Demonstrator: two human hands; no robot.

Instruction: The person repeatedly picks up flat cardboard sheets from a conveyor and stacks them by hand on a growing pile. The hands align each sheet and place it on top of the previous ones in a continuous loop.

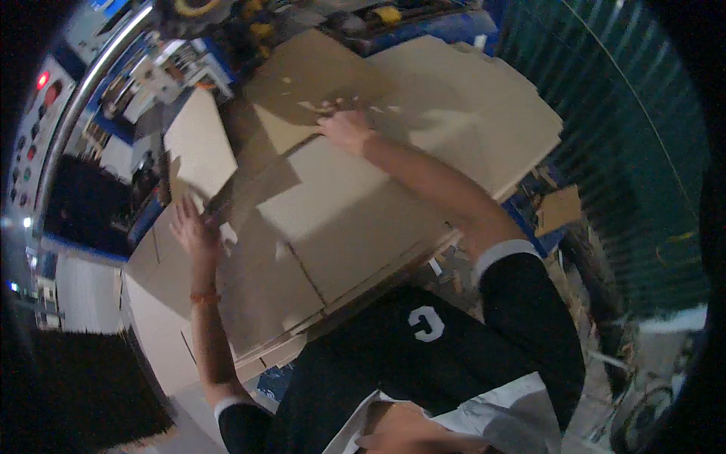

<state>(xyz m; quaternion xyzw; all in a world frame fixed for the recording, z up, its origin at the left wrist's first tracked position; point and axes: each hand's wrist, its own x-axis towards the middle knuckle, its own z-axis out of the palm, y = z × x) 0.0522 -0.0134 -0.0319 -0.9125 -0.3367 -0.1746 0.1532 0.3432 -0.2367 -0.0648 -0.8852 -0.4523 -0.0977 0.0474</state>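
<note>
Trouble, as I judged it, sat closest to me. The near edge of the stack of cardboard sheets (355, 234) pressed toward my chest with its layers stepped and uneven, and it seemed to overhang the blue-framed bench (527, 221). A push from one side alone could have fanned the sheets apart and sent the top ones sliding off toward the scraps of cardboard (560, 208) on the floor. Raw board edges ran under both palms, so a fast slide could also have cut skin.

My left hand (193, 227) lay at the left edge of the stack. The forearm ran straight up from the lower edge, with an orange band (204, 297) on the wrist. Its fingers (180, 208) were spread and laid flat against the board, pinching nothing. A loose sheet (198, 144) lay tilted just beyond them and could have caught the fingertips.

My right hand (344, 129) reached much farther, elbow nearly straight, palm down on the far sheets where two boards overlapped. Its fingers looked spread and flat, though blur kept me from being sure. That long reach left little weight behind the hand, so its hold was the weaker one.

Beyond it were yellow tools (386, 13) at the far end and a control panel (41, 79) with a red light to the left.
</note>
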